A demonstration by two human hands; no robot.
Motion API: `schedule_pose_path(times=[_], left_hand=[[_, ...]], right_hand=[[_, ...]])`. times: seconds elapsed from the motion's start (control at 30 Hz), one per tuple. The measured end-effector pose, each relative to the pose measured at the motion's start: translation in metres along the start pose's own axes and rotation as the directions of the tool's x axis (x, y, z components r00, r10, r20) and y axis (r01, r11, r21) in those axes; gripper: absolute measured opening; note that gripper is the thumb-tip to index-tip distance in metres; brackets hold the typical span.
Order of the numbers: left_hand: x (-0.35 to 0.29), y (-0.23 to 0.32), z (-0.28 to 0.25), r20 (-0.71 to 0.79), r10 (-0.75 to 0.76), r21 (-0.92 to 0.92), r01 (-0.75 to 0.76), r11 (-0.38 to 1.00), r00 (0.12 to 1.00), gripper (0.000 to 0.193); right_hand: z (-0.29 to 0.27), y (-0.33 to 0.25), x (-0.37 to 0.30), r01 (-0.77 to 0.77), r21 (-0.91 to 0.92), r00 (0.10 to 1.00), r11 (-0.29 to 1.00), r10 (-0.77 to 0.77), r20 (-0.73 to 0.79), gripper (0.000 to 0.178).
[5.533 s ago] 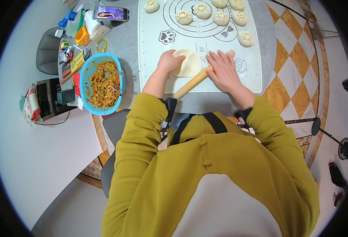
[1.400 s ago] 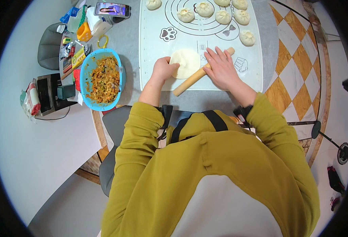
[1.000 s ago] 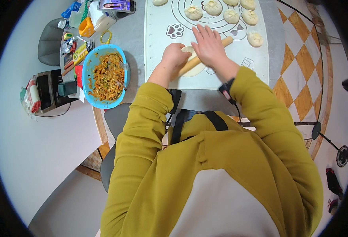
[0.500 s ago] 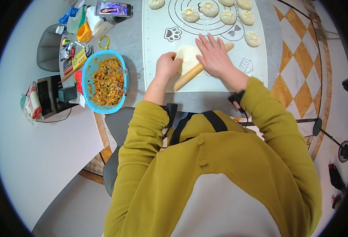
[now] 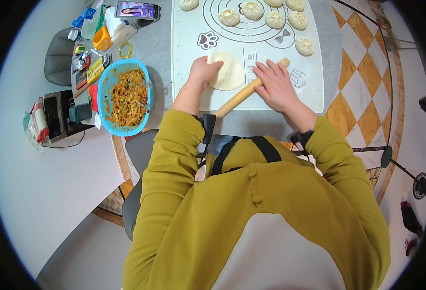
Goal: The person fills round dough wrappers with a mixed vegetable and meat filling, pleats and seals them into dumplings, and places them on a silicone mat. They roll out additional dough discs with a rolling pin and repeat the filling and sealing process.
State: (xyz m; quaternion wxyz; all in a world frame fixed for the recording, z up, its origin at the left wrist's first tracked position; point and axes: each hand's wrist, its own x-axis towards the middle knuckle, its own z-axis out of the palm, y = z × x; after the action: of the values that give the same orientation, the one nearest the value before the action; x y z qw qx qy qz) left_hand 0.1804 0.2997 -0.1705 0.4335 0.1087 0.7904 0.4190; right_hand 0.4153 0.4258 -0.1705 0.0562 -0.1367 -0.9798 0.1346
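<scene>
A round, flat dough wrapper (image 5: 230,72) lies on the white printed mat (image 5: 189,99). My left hand (image 5: 204,72) pinches its left edge, thumb on top and the other fingers curled out of sight. To the right of the wrapper, a wooden rolling pin (image 5: 237,100) rests at a slant, its lower end reaching past the mat's near edge. Across its upper part lies my right hand (image 5: 276,87), palm down with fingers stretched out. Several pleated buns, one of them a bun (image 5: 305,45) on the right, sit on the far part of the mat.
Left of the mat stands a blue bowl (image 5: 149,99) of chopped filling (image 5: 128,99). Beyond it are yellow-handled scissors (image 5: 125,50), a phone (image 5: 138,10) with a lit screen, an orange container (image 5: 102,38) and assorted packets. A grey chair (image 5: 58,58) stands at the table's left.
The rolling pin has come off the wrapper, moving right and toward me under my right hand. The whole wrapper now shows, with my left hand still at its edge.
</scene>
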Motion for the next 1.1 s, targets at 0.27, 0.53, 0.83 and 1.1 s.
schedule_pose_path(times=[0.27,0.53,0.83,1.1], left_hand=[[-0.027,-0.024,-0.012,0.017,0.185,0.584,-0.160,0.796,0.983,0.037],[0.011,0.014,-0.006,0.158,0.122,0.610,-0.195,0.768,0.980,0.048],[-0.016,0.000,-0.002,0.033,-0.046,0.057,0.044,0.997,0.998,0.034],[0.000,-0.014,-0.015,-0.008,0.054,0.422,-0.046,0.905,0.998,0.032]], right_hand=[[0.020,-0.015,0.060,-0.063,-0.113,0.997,0.992,0.058,-0.041,0.057],[0.032,-0.019,0.114,-0.083,-0.105,0.994,0.991,0.075,-0.078,0.062],[-0.002,0.000,-0.006,-0.015,-0.021,1.000,1.000,0.015,0.025,0.058],[0.035,-0.022,0.113,-0.130,-0.104,0.979,0.986,0.111,-0.173,0.060]])
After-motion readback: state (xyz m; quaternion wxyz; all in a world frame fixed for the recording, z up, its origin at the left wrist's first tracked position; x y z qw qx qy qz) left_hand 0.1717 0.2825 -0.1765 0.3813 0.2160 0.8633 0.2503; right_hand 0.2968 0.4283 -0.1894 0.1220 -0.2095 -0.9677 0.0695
